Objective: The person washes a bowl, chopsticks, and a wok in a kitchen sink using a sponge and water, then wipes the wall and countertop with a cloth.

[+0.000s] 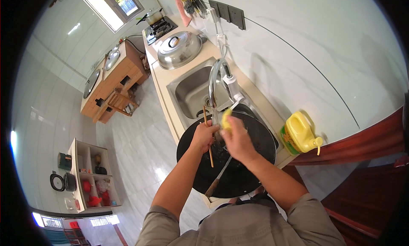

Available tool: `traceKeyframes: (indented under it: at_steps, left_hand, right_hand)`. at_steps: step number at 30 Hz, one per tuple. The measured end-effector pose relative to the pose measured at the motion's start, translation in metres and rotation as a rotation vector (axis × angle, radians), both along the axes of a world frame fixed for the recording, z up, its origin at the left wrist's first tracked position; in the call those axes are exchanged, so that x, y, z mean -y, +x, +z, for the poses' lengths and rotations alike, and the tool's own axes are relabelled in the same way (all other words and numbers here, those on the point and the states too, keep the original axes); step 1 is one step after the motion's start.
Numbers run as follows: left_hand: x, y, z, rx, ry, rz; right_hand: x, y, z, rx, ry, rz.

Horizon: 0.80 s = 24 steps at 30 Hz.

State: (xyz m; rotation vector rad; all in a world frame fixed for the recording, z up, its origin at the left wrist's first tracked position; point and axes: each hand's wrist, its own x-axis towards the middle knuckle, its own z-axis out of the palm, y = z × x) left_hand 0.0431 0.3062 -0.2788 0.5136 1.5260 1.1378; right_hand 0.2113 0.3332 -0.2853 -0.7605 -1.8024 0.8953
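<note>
A large black wok (238,185) rests over the near part of the stainless steel sink (188,89). Above it, my left hand (202,137) grips wooden chopsticks (211,158). Close beside, my right hand (239,142), slightly blurred, holds a yellow sponge (227,119). Water appears to run from the curved chrome faucet (212,83) between my hands into the wok. A wooden-handled metal utensil (212,187) lies in the wok, its handle towards me; its working end is hidden near my right hand.
Dish soap in a yellow pump bottle (298,131) stands right of the sink. Beyond the basin sits a domed metal lid (180,49), then a gas stove (161,29) bearing a pot (154,16). A brick stove (118,83) and a shelf unit (94,175) stand off to the left.
</note>
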Motion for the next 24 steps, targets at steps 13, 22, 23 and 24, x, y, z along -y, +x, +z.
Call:
traceKeyframes:
  at_steps: [13, 22, 23, 24]
  left_hand:
    - [0.041, 0.004, 0.0, -0.166, 0.169, 0.065]
    - [0.037, -0.002, -0.015, -0.217, 0.021, 0.047]
    - [0.038, -0.003, -0.021, -0.243, 0.044, 0.022]
    - [0.038, -0.001, -0.027, -0.173, 0.131, 0.015]
  right_hand:
    - [-0.089, -0.085, -0.036, 0.617, -0.165, 0.297]
    - [-0.001, -0.026, -0.019, 0.245, 0.022, 0.405]
    - [-0.001, -0.015, -0.002, 0.323, 0.011, 0.454]
    - [-0.007, -0.012, 0.006, 0.377, 0.011, 0.42]
